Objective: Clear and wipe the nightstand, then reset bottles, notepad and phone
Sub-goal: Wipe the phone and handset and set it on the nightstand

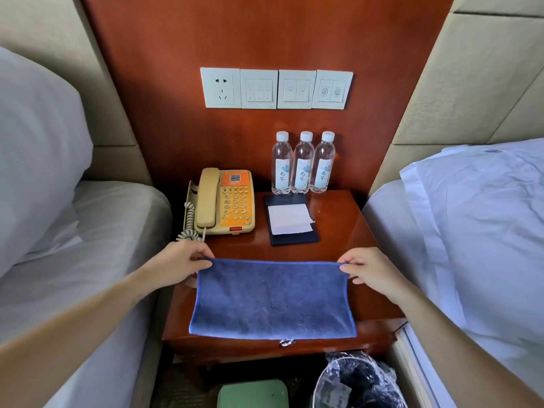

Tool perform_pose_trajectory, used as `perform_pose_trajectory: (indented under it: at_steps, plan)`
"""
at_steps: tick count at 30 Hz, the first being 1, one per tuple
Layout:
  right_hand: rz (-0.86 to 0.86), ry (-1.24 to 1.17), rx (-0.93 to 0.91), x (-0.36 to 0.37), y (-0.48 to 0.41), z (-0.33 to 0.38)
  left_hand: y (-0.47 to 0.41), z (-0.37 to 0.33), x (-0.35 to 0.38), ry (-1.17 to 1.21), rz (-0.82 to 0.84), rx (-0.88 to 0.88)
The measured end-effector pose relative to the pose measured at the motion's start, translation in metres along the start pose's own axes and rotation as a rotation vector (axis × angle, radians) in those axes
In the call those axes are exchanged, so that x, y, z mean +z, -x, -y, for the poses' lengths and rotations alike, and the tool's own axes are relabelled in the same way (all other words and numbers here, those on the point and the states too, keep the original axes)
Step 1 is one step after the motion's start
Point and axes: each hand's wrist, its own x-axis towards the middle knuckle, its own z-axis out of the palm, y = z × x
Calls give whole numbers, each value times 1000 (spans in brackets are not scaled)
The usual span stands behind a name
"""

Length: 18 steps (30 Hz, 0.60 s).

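**Blue cloth stretched between both hands over the nightstand front**

The left hand (179,265) pinches the far left corner of a blue cloth (272,298) between thumb and fingers, and the right hand (369,267) pinches the far right corner the same way. The cloth hangs taut between them as a flat rectangle, its near edge reaching down past the front edge of the nightstand (338,213) and covering most of the drawer pull (286,343). Whether the cloth touches the wood cannot be told.

Beyond the hands, the things on the top all sit toward the back. The phone (225,201) stands at the back left, handset on its cradle, with its coiled cord (188,222) hanging off the left side just above the left hand. The notepad (290,219), a dark holder with white paper, lies in the middle, just beyond the cloth's far edge and nearer to the right hand than to the left. Three bottles (303,161) stand upright in a row touching one another against the wooden back panel, directly behind the notepad.

A row of switch plates (276,89) is mounted on the panel above. Beds flank the nightstand on both sides. Below it on the floor are a bin (357,381) lined with clear plastic and a green box (253,394).
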Motion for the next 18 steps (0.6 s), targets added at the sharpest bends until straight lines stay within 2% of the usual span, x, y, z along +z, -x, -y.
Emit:
perform_pose_trajectory:
  at_steps: [5,10,13,16,17,18]
  plan:
    - [-75,27,68,5,-21,-4,-25,-2,5,-109,-83,-25]
    - [-86,194,63,15,-37,-16,-36,12,17,-224,-55,-74]
    - [-165,275,82,22,-38,-15,-37,18,24,-281,-70,-102]
    - [-360,479,-59,46,-20,8,-40,22,27,-342,-70,-131]
    - [-368,484,-163,60,-10,24,-43,22,27,-340,-66,-147]
    - [-305,461,-267,77,1,43,-45,20,27,-316,-56,-168]
